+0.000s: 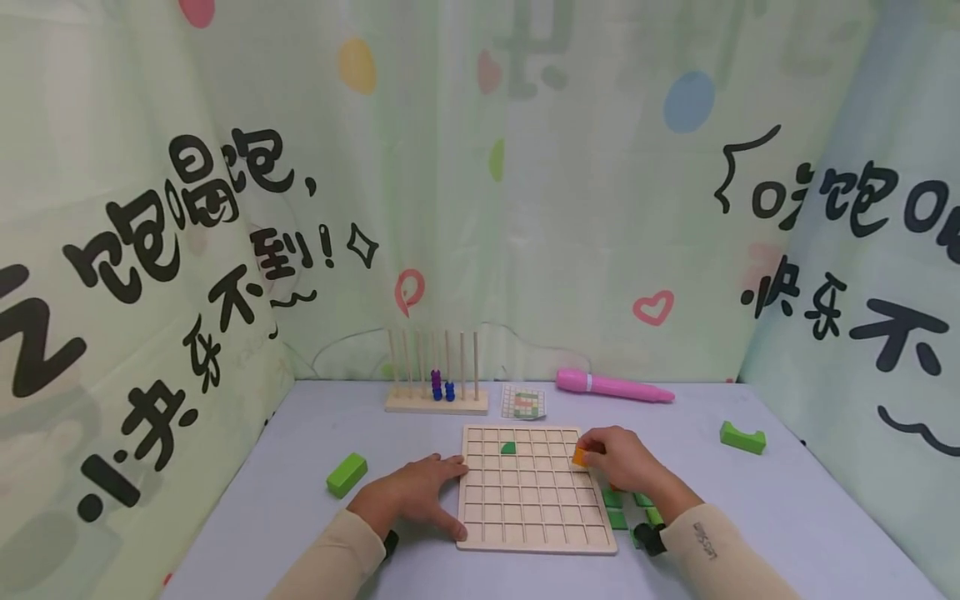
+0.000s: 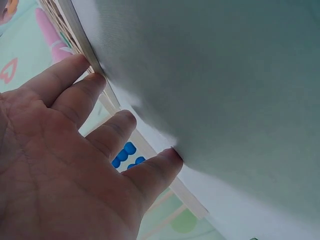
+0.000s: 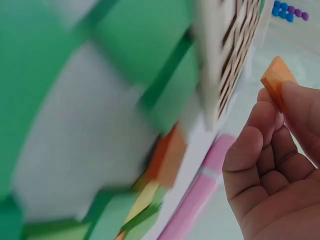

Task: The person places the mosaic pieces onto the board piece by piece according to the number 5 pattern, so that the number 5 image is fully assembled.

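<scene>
Pinching orange block point(image 3: 275, 78), corner pointing outward, long axis unclear

In the head view, the left forearm point(image 1: 330, 557) rises left of bottom centre, its left hand point(image 1: 416, 493) with thumb point(image 1: 452, 527) splayed from the extended fingers point(image 2: 155, 172). The right forearm point(image 1: 723, 550) enters lower right; the right hand point(image 1: 621, 458) pinches, its outer fingers curled.
</scene>
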`<state>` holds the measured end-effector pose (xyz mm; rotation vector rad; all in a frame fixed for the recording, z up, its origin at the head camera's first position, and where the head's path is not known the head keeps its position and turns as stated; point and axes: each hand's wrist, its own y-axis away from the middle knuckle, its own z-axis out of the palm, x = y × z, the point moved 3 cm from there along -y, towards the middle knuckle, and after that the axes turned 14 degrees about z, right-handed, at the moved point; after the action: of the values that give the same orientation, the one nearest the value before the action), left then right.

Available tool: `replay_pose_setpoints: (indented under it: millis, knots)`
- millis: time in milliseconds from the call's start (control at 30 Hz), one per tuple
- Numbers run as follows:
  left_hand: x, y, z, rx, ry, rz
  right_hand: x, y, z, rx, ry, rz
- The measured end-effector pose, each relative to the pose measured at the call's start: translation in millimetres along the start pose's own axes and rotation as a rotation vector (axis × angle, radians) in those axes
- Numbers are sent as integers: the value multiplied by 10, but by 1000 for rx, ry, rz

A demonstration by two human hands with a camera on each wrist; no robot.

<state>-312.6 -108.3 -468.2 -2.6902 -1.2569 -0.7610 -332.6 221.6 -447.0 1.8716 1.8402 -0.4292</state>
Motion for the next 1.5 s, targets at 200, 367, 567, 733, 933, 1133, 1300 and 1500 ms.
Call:
replay_pose_setpoints:
  millis: [200, 367, 567, 733, 933, 1133, 1300, 1500]
  knots:
    - [-28, 12, -9, 5, -4, -9, -277, -36, 128, -51, -47, -67]
    - [-32, 8, -2, -3, 6, -14, -496, -72, 259, -76, -52, -122]
    - [-33, 1, 12, -7, 7, -23, -706, -149, 381, -79, -18, -164]
    - [-38, 0, 30, -3, 18, -6, -800, -202, 471, -87, -18, -155]
    - [-21, 5, 46, -12, 37, -3, -830, -245, 588, -105, -15, -90]
    - [11, 12, 39, -6, 27, -8, -861, -259, 642, -91, -1, -77]
    - [-1, 2, 34, -7, 21, -12, -891, -278, 656, -84, 9, -83]
    - [-13, -4, 14, -5, 2, -21, -913, -330, 686, -63, 55, -94]
